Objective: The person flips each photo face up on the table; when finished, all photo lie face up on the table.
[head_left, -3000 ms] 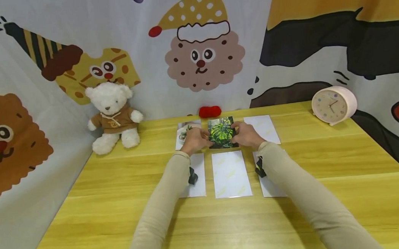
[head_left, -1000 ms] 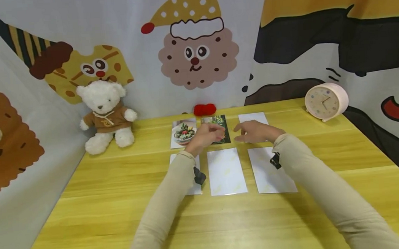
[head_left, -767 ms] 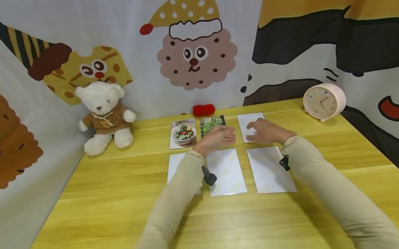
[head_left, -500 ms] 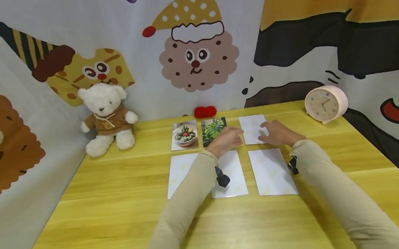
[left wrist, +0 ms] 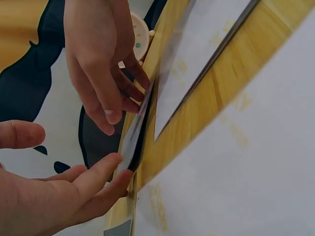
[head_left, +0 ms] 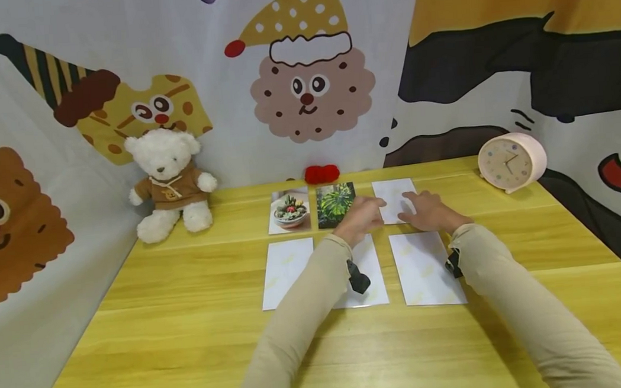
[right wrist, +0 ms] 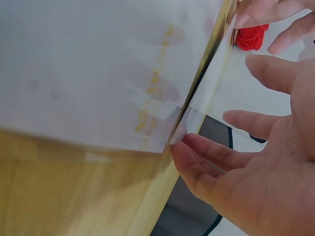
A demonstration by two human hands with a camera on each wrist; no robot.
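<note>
At the back right of the table lies a white-backed photo card (head_left: 393,198), blank side up. My left hand (head_left: 359,218) is at its left edge and my right hand (head_left: 430,211) at its right edge. In the left wrist view, fingertips of both hands meet the ends of this thin card (left wrist: 133,140), thumbs held away from it. The right wrist view has my right hand (right wrist: 266,147) with loosely bent fingers against the card's edge. Left of it lie a leaf photo (head_left: 334,199) and a cactus-bowl photo (head_left: 289,212), picture side up.
Nearer me, white cards lie in a row: left (head_left: 287,269), middle (head_left: 373,273), partly under my left sleeve, and right (head_left: 426,270). A teddy bear (head_left: 171,190) sits back left, a pink clock (head_left: 511,161) stands back right. A red fuzzy item (head_left: 322,174) lies by the curtain.
Both hands have left the leaf photo's edges and shifted right to the back-right white card. The leaf photo stays lying picture side up beside the cactus-bowl photo.
</note>
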